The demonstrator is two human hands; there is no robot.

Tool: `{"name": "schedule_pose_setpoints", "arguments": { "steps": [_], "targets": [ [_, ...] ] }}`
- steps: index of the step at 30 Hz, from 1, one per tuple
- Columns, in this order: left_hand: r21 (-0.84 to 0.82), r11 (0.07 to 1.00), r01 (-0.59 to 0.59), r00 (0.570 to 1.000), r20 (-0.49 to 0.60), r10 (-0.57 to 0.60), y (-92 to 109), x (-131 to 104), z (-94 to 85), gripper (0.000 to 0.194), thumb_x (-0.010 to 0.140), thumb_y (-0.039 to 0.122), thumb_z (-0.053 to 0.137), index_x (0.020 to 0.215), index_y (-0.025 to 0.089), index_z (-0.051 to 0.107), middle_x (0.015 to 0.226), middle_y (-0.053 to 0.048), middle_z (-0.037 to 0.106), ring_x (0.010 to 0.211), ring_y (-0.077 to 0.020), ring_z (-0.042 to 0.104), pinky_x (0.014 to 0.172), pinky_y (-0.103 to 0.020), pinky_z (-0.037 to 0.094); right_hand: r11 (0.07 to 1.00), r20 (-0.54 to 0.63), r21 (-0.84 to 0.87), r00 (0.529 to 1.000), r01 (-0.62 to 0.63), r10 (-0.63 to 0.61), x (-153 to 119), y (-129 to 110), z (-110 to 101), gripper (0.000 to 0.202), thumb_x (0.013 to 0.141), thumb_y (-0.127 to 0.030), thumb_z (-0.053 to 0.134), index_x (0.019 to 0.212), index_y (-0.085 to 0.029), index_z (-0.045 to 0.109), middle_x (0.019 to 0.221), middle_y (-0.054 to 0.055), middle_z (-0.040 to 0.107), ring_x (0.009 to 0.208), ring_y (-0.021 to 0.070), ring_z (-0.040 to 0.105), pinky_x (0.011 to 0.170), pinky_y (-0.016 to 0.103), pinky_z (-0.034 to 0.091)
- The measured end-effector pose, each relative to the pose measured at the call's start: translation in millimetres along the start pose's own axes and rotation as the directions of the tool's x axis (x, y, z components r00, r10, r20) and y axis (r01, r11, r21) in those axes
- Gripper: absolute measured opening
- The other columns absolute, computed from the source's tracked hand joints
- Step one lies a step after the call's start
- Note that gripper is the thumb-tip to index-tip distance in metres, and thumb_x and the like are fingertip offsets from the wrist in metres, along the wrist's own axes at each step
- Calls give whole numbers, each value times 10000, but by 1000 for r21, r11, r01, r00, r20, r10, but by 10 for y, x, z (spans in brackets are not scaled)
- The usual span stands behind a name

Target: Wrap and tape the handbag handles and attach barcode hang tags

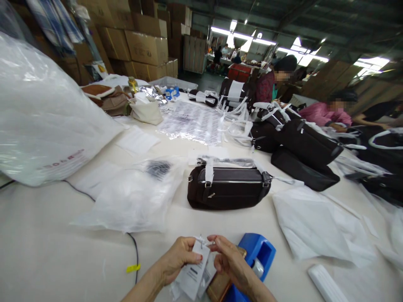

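Low in front of me, my left hand (180, 256) pinches a white printed hang tag (192, 274) between thumb and fingers. A small clear plastic packet (208, 272) hangs beside the tag. My right hand (227, 256) is at the tag's top end, fingers curled at its string; exactly what they grip is too small to make out. Under the right forearm stands a blue tape dispenser (256, 247), with a brown-gold item (218, 286) beside it. Beyond my hands a dark brown handbag (231, 188) stands upright, its handles wrapped in white.
A translucent plastic bag (135, 201) lies left of the handbag, near a black cable (136, 247). A big stuffed white sack (47, 113) rises at far left. More dark bags (305, 142) pile up at right, where co-workers (327, 111) sit. White sheets (311, 222) lie below them.
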State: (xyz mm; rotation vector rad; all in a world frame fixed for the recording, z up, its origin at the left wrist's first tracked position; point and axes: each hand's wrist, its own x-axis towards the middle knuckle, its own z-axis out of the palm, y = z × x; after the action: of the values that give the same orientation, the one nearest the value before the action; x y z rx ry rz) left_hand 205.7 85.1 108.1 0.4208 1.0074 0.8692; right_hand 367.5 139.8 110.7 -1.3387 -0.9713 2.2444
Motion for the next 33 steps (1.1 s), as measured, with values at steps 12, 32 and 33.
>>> {"name": "schedule_pose_setpoints", "arguments": {
  "steps": [12,32,33],
  "targets": [
    [-135,989,54,988,147,-34,76,-130,-65,541,464,166,777,993,145,667,805,-78,716,771,-213,644,735,-312,451,940,-84,-267,967,213,-243,-10,-111,-107,214,612,-385,695,670,-180,679,511,-32,527,417,78,404,438,223,316],
    [87,971,-224,969,-90,232,330,139,345,220,604,336,690,729,158,730,639,-28,671,586,-121,517,605,-257,386,369,338,-539,596,757,-729,-310,-276,-115,327,742,-83,506,990,-264,621,993,65,661,944,223,615,796,316,489],
    [119,963,-241,959,-121,255,322,155,348,198,606,334,682,691,161,725,588,-18,651,553,-121,504,590,-264,384,379,338,-550,613,744,-714,-293,-251,-128,324,740,-88,519,987,-268,627,998,63,659,938,224,615,794,316,485]
  ]
}}
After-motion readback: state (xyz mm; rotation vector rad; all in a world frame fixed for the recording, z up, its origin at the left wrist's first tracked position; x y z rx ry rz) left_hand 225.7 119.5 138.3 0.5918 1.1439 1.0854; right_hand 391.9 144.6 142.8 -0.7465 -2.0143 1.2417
